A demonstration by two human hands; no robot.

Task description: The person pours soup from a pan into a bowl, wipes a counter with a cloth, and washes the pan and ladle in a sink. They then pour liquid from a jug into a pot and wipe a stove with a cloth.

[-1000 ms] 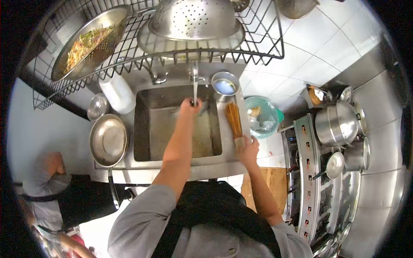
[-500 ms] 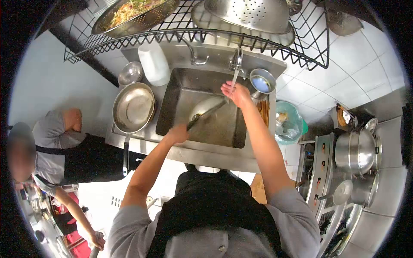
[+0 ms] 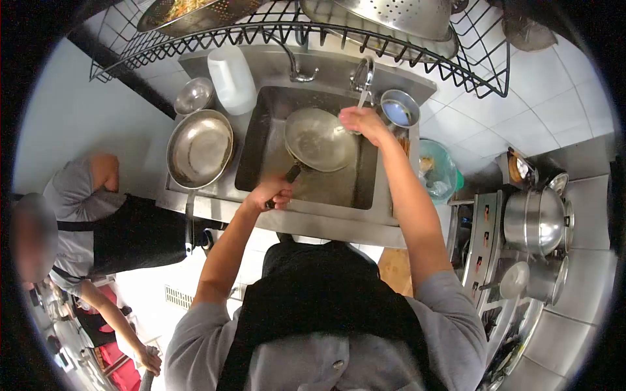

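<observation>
My left hand (image 3: 272, 194) is wrapped round the black handle of a frying pan (image 3: 321, 140). The pan lies over the sink basin (image 3: 261, 146) with its round inside facing up, wet and greyish. At the pan's right rim is my right hand (image 3: 364, 124), under the stream from the tap (image 3: 365, 75). Its fingers reach out to the left over the rim, and water runs down onto them.
Left of the sink sit another frying pan (image 3: 201, 148), a metal bowl (image 3: 194, 96) and a white plastic jug (image 3: 231, 81). A metal container (image 3: 400, 109) stands on the right. Overhead hangs a wire rack (image 3: 274, 27). A co-worker (image 3: 85, 215) stands at left.
The frying pan has turned from a steep tilt to face upward, nearer the tap. My left hand has shifted slightly right and down the handle's end; my right hand has turned from palm-up.
</observation>
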